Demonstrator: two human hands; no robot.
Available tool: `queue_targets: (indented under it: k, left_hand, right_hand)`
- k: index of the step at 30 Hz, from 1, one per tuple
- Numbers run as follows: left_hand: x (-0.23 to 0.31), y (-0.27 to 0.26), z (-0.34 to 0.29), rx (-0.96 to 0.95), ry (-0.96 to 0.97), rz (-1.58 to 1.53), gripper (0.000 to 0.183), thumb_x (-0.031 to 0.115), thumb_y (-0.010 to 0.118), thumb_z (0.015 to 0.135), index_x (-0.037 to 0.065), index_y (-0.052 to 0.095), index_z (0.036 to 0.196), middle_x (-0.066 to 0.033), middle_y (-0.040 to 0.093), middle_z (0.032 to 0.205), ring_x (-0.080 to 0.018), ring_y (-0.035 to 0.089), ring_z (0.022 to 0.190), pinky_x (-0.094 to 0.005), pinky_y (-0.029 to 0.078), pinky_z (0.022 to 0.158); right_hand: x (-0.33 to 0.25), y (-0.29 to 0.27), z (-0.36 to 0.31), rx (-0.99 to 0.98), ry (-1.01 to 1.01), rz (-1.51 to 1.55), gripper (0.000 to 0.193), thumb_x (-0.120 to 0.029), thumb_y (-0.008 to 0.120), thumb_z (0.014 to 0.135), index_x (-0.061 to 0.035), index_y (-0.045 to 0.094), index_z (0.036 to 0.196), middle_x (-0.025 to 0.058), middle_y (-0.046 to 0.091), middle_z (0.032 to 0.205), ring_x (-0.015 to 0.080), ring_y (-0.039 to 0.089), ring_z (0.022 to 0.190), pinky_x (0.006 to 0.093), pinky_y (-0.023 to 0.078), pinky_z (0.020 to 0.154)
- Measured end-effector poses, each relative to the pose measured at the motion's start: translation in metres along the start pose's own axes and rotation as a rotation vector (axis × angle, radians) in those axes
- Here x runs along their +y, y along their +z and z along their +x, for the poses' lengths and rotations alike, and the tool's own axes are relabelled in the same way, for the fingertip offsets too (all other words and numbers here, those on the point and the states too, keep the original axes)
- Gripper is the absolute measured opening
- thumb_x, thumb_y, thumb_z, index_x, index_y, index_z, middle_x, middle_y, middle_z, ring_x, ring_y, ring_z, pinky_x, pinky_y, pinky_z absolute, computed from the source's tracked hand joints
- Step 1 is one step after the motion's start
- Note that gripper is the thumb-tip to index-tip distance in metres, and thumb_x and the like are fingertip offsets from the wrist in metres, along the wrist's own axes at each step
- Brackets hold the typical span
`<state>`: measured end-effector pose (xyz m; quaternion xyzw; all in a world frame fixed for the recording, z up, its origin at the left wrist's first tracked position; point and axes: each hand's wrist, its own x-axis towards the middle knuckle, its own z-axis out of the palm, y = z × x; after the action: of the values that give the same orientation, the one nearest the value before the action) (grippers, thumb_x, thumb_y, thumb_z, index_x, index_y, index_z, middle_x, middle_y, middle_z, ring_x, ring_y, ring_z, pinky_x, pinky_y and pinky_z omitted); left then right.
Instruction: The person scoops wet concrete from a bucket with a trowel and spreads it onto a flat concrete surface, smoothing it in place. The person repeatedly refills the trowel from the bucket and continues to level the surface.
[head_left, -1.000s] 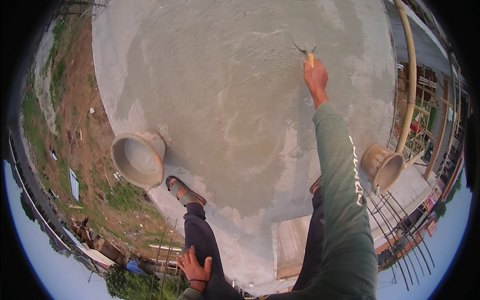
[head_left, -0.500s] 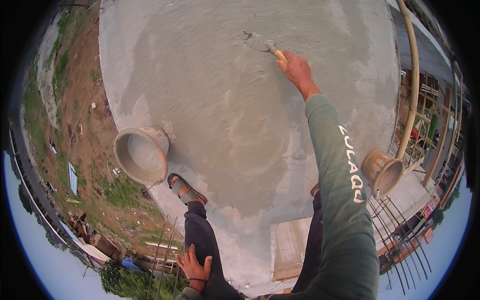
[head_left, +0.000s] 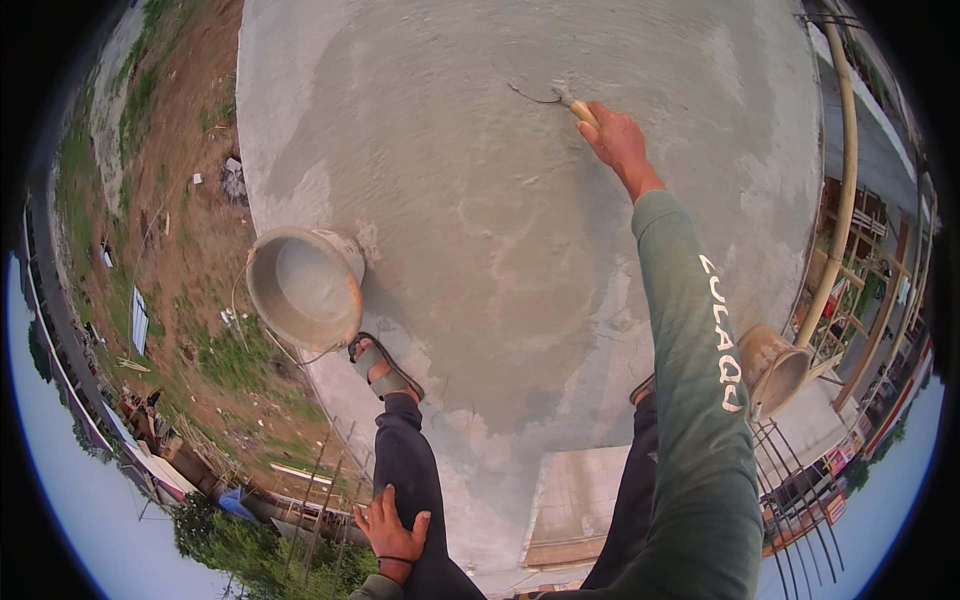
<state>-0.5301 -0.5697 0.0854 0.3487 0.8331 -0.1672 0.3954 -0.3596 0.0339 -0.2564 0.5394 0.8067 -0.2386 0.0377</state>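
My right hand point(head_left: 618, 140) is closed round the wooden handle of a trowel point(head_left: 583, 111) and reaches far out in front of me. The trowel's blade lies against wet grey cement point(head_left: 480, 200), its face coated and hard to tell from the surface. Around it the cement is spread in a thin, streaky layer over a concrete slab point(head_left: 275, 130). My left hand point(head_left: 392, 530) rests on my left thigh, fingers spread, holding nothing.
A mud-stained bucket point(head_left: 340, 260) stands at the slab's left edge, beside my sandalled left foot point(head_left: 385, 368). Another bucket point(head_left: 775, 365) is on the right, near a bamboo pole point(head_left: 840, 190) and bare steel rods point(head_left: 795, 490). Left of the slab, grassy ground point(head_left: 200, 300) lies lower.
The whole view has shifted a little to the right. The trowel's blade now looks flatter to the cement, with less of its face showing. My left hand stays on the thigh.
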Motion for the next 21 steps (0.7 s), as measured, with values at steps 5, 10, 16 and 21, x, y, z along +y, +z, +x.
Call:
queue_targets:
  k: [5, 10, 16, 21]
  left_hand:
    - [0.014, -0.006, 0.004, -0.008, -0.042, 0.042, 0.079, 0.060, 0.063, 0.086, 0.005, 0.047, 0.141, -0.0155, 0.053, 0.126, -0.0340, 0.047, 0.126, -0.0662, 0.011, 0.115]
    - [0.073, 0.012, 0.091, 0.122, 0.114, -0.291, 0.068, 0.040, 0.072, 0.084, 0.004, 0.050, 0.137, -0.0137, 0.058, 0.118, -0.0329, 0.046, 0.126, -0.0658, 0.012, 0.114]
    - [0.121, 0.030, 0.144, -0.217, 0.340, -0.390, 0.058, 0.038, 0.067, 0.088, 0.007, 0.052, 0.134, -0.0111, 0.064, 0.113, -0.0312, 0.057, 0.112, -0.0653, 0.022, 0.110]
    - [0.127, 0.032, 0.116, -0.407, 0.473, -0.209, 0.054, 0.041, 0.065, 0.089, 0.009, 0.054, 0.132, -0.0102, 0.065, 0.112, -0.0318, 0.059, 0.109, -0.0652, 0.023, 0.110]
  right_hand:
    - [-0.005, 0.018, -0.053, 0.157, 0.241, 0.139, 0.034, -0.034, 0.065, 0.091, -0.0091, 0.061, 0.115, 0.0202, 0.071, 0.094, 0.0440, 0.068, 0.090, 0.0543, 0.052, 0.076]
    - [-0.044, 0.071, -0.152, 0.367, 0.813, 0.353, 0.038, -0.027, 0.059, 0.092, -0.0020, 0.054, 0.121, 0.0265, 0.068, 0.104, 0.0471, 0.065, 0.097, 0.0544, 0.050, 0.085]
    - [-0.176, 0.140, -0.139, 0.354, 0.928, 0.600, 0.037, -0.021, 0.058, 0.091, -0.0025, 0.051, 0.122, 0.0263, 0.067, 0.106, 0.0460, 0.065, 0.100, 0.0537, 0.050, 0.086]
    - [-0.226, 0.131, -0.047, 0.368, 0.807, 0.536, 0.034, -0.020, 0.058, 0.091, -0.0031, 0.052, 0.120, 0.0262, 0.068, 0.105, 0.0463, 0.066, 0.097, 0.0551, 0.051, 0.084]
